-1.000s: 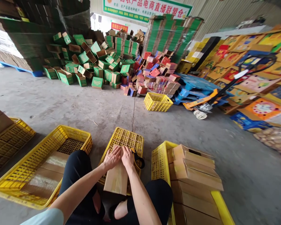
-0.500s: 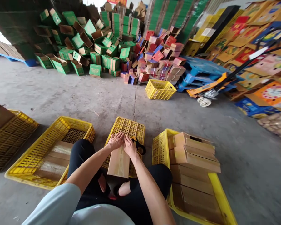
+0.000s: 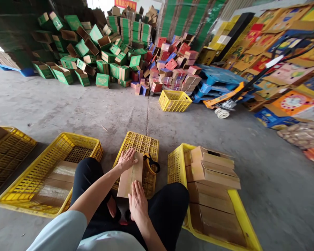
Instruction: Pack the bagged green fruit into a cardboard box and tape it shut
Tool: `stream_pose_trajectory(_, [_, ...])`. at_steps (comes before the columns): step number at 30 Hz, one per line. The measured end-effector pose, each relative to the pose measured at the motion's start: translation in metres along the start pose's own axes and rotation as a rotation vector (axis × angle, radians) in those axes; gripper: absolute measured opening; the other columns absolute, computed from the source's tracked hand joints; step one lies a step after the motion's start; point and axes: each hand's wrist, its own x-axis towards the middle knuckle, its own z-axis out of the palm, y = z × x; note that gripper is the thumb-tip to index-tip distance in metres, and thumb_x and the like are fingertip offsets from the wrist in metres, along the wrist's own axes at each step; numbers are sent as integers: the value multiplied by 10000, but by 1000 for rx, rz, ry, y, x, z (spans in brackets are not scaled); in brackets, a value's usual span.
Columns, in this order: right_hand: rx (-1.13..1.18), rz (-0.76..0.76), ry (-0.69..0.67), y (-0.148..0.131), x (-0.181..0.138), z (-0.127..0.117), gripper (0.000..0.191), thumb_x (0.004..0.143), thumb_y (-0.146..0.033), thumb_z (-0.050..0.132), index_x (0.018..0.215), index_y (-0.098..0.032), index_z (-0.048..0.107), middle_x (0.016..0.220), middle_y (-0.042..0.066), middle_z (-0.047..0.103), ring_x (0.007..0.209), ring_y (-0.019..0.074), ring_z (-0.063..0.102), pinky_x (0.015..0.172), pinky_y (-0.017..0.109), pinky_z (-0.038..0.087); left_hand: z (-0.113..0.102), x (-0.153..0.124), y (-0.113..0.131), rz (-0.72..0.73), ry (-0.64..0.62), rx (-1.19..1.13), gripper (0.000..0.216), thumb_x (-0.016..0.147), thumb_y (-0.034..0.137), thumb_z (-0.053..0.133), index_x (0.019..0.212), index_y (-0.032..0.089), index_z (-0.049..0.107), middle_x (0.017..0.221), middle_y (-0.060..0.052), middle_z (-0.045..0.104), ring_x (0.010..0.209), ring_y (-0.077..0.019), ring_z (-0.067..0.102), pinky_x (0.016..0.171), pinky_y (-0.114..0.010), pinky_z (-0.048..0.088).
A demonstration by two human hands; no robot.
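A flat-topped cardboard box (image 3: 131, 176) with a strip of clear tape along its top lies on an upturned yellow crate (image 3: 143, 141) between my knees. My left hand (image 3: 127, 159) rests on the box's far left part, fingers stretched out and holding nothing. Over the near right end of the box, my right hand (image 3: 138, 200) lies flat with its fingers extended, touching the top by the tape. A tape dispenser (image 3: 151, 164), black and yellow, sits on the crate just right of the box.
On my left a yellow crate (image 3: 15, 195) holds taped boxes (image 3: 56, 179). Another yellow crate (image 3: 174, 169) on my right is stacked with cardboard boxes (image 3: 217, 205). Farther off stand a small yellow crate (image 3: 175, 101), a pallet jack (image 3: 225, 101) and heaped green boxes (image 3: 102, 81).
My right hand has slid from the box's far end back to its near end. My left hand stays at the far part, now more spread. The view has shifted slightly.
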Motion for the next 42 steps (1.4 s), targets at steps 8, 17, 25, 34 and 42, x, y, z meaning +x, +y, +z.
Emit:
stream_pose_trajectory(8, [27, -17, 31, -8, -32, -7, 588, 1051, -340, 531, 1602, -153, 451, 1595, 126, 534, 1467, 291, 523, 1181, 395, 492, 1, -18, 6, 71, 70, 32, 746, 1015, 520, 547, 1651, 183, 352, 1671, -192, 400, 1553, -379, 366, 1255, -613, 274])
stream_pose_trajectory(17, [47, 42, -6, -14, -34, -6, 602, 1031, -324, 543, 1606, -171, 449, 1603, 128, 522, 1472, 294, 515, 1171, 410, 491, 16, -145, 25, 261, 245, 172, 724, 1082, 548, 381, 1666, 131, 290, 1687, -162, 375, 1562, -311, 364, 1276, -516, 256])
stream_pose_trajectory(25, [39, 8, -21, -9, -35, -7, 660, 1027, -231, 474, 1668, -213, 319, 1647, 81, 465, 1504, 265, 474, 1214, 390, 427, 6, -231, 32, 331, 129, 180, 691, 1059, 448, 451, 1679, 200, 270, 1691, -96, 382, 1545, -267, 404, 1257, -477, 345])
stream_pose_trajectory(34, [53, -43, -13, -5, -72, 3, 725, 988, -279, 527, 1675, -273, 297, 1611, 51, 509, 1419, 302, 574, 1125, 425, 531, 5, -240, 40, 262, 61, 105, 756, 923, 272, 587, 1647, 268, 368, 1680, -67, 414, 1516, -291, 449, 1238, -503, 383])
stream_pose_trajectory(42, [63, -81, -7, -7, -67, -13, 429, 1050, -286, 493, 1438, -199, 652, 1423, 96, 699, 1345, 276, 639, 1108, 380, 556, 3, -225, 39, 253, 82, 21, 517, 957, 255, 557, 1474, 260, 587, 1554, -62, 588, 1443, -266, 523, 1247, -491, 369])
